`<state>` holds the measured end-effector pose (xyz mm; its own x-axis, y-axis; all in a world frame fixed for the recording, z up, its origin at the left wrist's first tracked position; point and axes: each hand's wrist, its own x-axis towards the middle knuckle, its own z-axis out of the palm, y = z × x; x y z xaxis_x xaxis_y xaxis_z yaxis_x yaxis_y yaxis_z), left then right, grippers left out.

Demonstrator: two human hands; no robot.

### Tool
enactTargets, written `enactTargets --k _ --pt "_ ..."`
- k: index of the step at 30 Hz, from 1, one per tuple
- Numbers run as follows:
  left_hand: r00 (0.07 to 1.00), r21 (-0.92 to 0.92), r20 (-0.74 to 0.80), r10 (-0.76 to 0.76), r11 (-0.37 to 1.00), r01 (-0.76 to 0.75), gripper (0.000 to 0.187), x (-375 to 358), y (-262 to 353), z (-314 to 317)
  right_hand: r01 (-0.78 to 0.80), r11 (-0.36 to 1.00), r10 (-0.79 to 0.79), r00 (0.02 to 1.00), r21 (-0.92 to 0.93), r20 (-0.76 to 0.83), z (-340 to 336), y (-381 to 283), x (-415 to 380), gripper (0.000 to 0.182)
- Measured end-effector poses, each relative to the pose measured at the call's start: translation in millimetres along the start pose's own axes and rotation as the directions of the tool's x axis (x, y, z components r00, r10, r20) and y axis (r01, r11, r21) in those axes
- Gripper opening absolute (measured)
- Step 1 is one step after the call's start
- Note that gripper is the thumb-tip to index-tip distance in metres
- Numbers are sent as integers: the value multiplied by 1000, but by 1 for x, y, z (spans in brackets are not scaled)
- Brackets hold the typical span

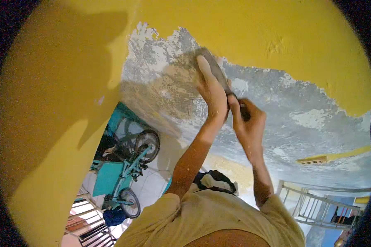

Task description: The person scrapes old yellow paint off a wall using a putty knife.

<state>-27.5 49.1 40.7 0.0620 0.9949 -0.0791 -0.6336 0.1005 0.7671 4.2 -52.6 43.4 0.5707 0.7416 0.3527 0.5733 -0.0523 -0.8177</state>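
Both of my hands are raised to a wall, on a long flat dark scraper that lies slanted against the surface. My left hand presses along its upper part, with the thumb stretched over the face; its other fingers are mostly hidden. Lower down, my right hand is closed around the scraper's near end, the thumb pointing up along it. Behind the tool is a rough grey and white bare patch, bordered above by yellow paint with a ragged, flaking edge.
A yellow side wall meets the patch at the left. Far below stand a teal bicycle and a barred metal railing. A metal frame with bars is at lower right. A yellow strip with dark holes sits on the wall.
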Motion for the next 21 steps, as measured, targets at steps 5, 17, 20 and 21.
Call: enactTargets --k 5,17,20,21 --pt "995 0 4 100 995 -100 50 -12 -14 4 -21 1000 21 999 -8 -44 -7 8 -17 25" --pt "999 40 37 6 999 -7 49 7 3 -1 -25 998 25 1000 59 6 3 0 4 25" --pt "998 50 2 -70 996 70 51 -1 3 -4 -21 999 21 1000 36 8 -2 -2 -4 24" --pt "995 95 52 -88 992 83 51 -2 -5 -7 -43 999 43 999 23 -1 -4 3 -10 24"
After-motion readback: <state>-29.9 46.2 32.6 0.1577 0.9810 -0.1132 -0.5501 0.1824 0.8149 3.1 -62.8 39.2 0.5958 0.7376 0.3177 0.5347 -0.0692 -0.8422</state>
